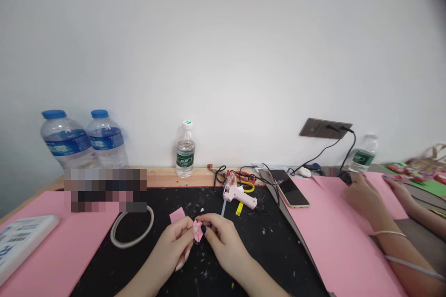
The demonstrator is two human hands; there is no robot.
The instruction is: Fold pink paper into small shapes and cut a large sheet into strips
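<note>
Small pink piece (198, 231) pinched tight between left hand (170, 247) and right hand (223, 241), toward the front of the desk (174, 177); loose pink square (177, 215) just beyond left hand, farther from right hand.

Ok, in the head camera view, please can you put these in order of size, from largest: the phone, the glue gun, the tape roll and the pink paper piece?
1. The tape roll and the phone look about alike, so I cannot rank them.
2. The glue gun.
3. The pink paper piece.
</note>
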